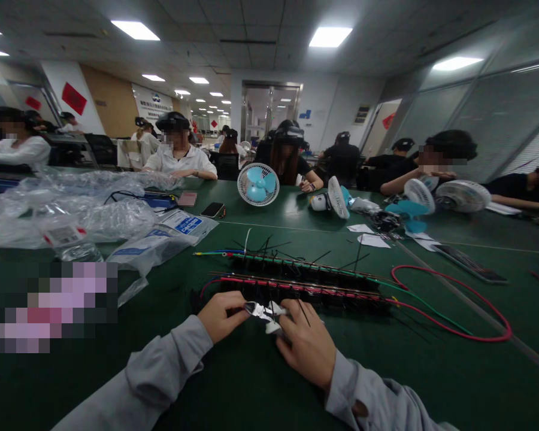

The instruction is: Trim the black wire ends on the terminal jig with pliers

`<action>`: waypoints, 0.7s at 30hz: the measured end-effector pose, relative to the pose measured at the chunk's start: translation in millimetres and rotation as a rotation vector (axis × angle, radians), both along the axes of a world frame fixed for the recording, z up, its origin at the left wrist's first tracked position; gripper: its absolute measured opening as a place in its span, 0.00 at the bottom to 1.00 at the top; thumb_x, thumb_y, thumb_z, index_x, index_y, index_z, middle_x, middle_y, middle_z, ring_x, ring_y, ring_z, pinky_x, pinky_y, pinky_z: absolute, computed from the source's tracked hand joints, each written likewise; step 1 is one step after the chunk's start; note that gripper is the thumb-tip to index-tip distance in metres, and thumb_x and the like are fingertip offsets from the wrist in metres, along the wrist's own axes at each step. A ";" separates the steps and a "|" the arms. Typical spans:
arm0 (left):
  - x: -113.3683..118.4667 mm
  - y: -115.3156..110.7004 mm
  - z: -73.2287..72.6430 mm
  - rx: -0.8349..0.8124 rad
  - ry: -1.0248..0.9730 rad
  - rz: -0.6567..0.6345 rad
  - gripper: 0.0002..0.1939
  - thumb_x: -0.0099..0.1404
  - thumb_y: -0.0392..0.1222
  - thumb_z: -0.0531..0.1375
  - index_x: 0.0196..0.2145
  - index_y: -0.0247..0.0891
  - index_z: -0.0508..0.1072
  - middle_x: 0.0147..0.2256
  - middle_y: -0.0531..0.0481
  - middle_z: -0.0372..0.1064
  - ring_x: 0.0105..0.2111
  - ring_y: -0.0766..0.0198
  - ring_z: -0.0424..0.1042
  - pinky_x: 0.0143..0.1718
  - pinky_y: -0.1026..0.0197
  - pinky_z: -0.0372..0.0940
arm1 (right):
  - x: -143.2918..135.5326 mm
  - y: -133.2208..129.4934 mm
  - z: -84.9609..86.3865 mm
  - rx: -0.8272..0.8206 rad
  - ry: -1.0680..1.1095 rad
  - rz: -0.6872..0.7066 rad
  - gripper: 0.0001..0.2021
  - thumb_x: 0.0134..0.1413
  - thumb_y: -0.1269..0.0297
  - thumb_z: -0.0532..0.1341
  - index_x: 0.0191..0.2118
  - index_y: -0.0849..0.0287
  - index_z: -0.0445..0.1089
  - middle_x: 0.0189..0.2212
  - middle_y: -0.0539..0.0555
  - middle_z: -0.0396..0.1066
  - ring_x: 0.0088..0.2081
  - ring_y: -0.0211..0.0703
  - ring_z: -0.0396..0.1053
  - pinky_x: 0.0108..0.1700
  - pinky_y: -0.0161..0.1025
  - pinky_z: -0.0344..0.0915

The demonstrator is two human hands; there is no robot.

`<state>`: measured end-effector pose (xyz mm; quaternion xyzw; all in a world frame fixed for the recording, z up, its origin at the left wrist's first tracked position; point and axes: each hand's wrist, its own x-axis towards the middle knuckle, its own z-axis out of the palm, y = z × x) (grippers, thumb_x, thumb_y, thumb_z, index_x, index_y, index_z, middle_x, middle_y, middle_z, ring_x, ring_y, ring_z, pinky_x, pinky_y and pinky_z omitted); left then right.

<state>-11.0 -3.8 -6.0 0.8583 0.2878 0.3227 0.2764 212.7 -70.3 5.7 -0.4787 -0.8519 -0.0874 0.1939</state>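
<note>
My right hand point(308, 338) is wrapped round the pale handles of a pair of diagonal cutters point(261, 310), whose metal jaws point left. At the tip of those jaws, the fingers of my left hand point(221, 316) are pinched together; whatever lies between them is too small to make out. Just beyond both hands lies a long black strip with a red wire point(300, 284) along it. Behind it is a similar strip with a green wire point(296, 261). Thin black cable ties point(321, 257) stick up from both strips.
Loops of red cable point(505, 326) spread to the right. Clear plastic bags point(94, 209) heap up at left, near a phone point(213, 209). Small fans point(258, 184) with blue blades stand farther back on the green table point(431, 383). Several people sit across it.
</note>
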 end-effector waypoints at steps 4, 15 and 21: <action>0.1 -0.6 0.7 -0.004 -0.008 0.001 0.11 0.64 0.38 0.54 0.26 0.32 0.71 0.26 0.49 0.65 0.27 0.66 0.65 0.29 0.64 0.58 | -0.2 -0.4 1.3 0.009 -0.029 -0.005 0.08 0.44 0.67 0.60 0.34 0.59 0.65 0.45 0.58 0.60 0.43 0.49 0.57 0.47 0.48 0.55; -0.1 0.2 -0.5 -0.007 -0.032 0.003 0.10 0.63 0.38 0.55 0.26 0.33 0.71 0.26 0.49 0.66 0.27 0.65 0.65 0.30 0.63 0.60 | -0.6 -1.0 2.6 0.007 -0.049 -0.005 0.10 0.43 0.68 0.60 0.37 0.59 0.67 0.46 0.59 0.59 0.45 0.50 0.57 0.49 0.48 0.55; -0.1 0.4 -0.9 -0.006 -0.030 0.009 0.10 0.63 0.37 0.55 0.26 0.33 0.71 0.26 0.49 0.66 0.27 0.65 0.65 0.29 0.64 0.59 | -0.3 -0.7 -0.5 0.001 -0.052 -0.019 0.08 0.45 0.67 0.59 0.35 0.58 0.66 0.45 0.58 0.60 0.43 0.49 0.58 0.47 0.47 0.56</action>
